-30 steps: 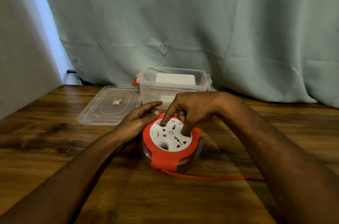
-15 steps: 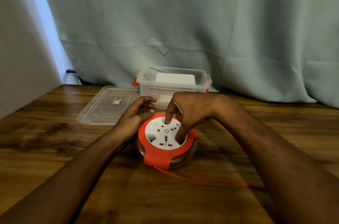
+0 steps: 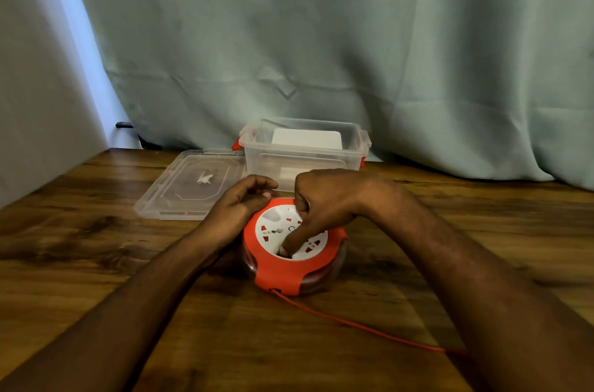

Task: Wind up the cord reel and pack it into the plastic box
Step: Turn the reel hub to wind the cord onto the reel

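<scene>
- the reel lies flat on the table, its white socket face pointing up; i see its round axis standing upright.
- the orange cord leaves the reel's near edge and runs along the table toward the right, passing under my right forearm.
- my left hand sits against the reel's left far rim, fingers curled loosely, thumb touching the orange edge; i cannot tell if it really grips.
- my right hand is above the reel, mostly closed, one finger poked down into a hollow in the white face.
- the box stands open just behind the reel, with the lid flat on its left.
</scene>
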The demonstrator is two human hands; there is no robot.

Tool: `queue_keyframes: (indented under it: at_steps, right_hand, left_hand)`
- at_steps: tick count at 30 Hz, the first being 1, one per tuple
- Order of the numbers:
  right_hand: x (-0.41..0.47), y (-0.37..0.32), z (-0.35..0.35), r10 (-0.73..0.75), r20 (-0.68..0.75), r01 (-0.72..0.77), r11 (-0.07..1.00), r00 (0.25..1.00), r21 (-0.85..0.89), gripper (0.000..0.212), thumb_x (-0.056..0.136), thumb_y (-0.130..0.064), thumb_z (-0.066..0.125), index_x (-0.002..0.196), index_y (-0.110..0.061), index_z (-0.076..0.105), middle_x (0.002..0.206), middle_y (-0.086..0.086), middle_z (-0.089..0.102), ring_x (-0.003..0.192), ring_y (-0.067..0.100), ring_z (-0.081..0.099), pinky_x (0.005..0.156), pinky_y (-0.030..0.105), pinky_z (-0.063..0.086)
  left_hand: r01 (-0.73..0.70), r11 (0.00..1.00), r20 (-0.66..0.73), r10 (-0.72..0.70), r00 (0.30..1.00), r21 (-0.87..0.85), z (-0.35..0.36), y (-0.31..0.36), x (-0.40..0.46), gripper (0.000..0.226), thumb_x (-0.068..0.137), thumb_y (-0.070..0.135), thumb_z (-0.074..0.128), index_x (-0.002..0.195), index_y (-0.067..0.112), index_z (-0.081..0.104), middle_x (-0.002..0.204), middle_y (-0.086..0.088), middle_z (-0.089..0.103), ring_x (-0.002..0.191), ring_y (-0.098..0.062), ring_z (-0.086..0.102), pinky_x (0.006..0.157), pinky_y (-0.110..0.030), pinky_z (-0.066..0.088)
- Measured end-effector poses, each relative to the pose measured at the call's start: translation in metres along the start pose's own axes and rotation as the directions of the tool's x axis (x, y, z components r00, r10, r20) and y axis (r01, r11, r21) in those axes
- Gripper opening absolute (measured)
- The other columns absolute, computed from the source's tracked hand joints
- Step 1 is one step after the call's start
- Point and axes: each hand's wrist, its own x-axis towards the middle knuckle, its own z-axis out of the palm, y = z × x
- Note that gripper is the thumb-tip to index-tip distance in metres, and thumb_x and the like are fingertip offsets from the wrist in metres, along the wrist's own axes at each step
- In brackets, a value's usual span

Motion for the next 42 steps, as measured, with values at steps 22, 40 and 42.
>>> queue_keyframes:
  at_steps: [22,40,42]
  right_hand:
    - [-0.028,0.037,0.019,-0.221,-0.094,0.238,0.934,0.971,0.268,0.060,0.088,-0.025,0.081,0.140,-0.047,0.061,0.118,-0.027,0.060,0.109,0.001,0.064,0.086,0.022,0.057]
    - [-0.061,0.022,0.011,-0.077,-0.135,0.066,0.994,0.988,-0.083,0.069,0.061,-0.067,0.081,0.126,-0.067,0.059,0.098,-0.024,0.071,0.081,-0.003,0.065,0.066,0.032,0.059]
    - [-0.061,0.019,0.010,-0.079,-0.146,0.057,0.987,0.986,-0.151,0.069,0.061,-0.070,0.081,0.126,-0.066,0.060,0.092,-0.027,0.062,0.078,-0.002,0.058,0.061,0.029,0.052]
  left_hand:
    - [-0.105,0.988,0.158,0.086,0.984,0.113,-0.007,-0.003,0.002,0.021,0.099,0.016,0.067,0.117,0.024,0.074,0.117,-0.007,0.077,0.109,-0.025,0.075,0.092,-0.040,0.062]
    - [-0.026,0.996,0.308,0.051,0.950,-0.085,0.024,0.003,-0.011,0.035,0.108,0.012,0.049,0.138,0.021,0.064,0.136,-0.008,0.072,0.122,-0.026,0.071,0.097,-0.038,0.062]
    - [-0.037,0.997,0.288,0.053,0.956,-0.063,0.026,0.002,-0.012,0.037,0.108,0.007,0.045,0.135,0.019,0.066,0.133,-0.007,0.074,0.119,-0.021,0.073,0.089,-0.028,0.063]
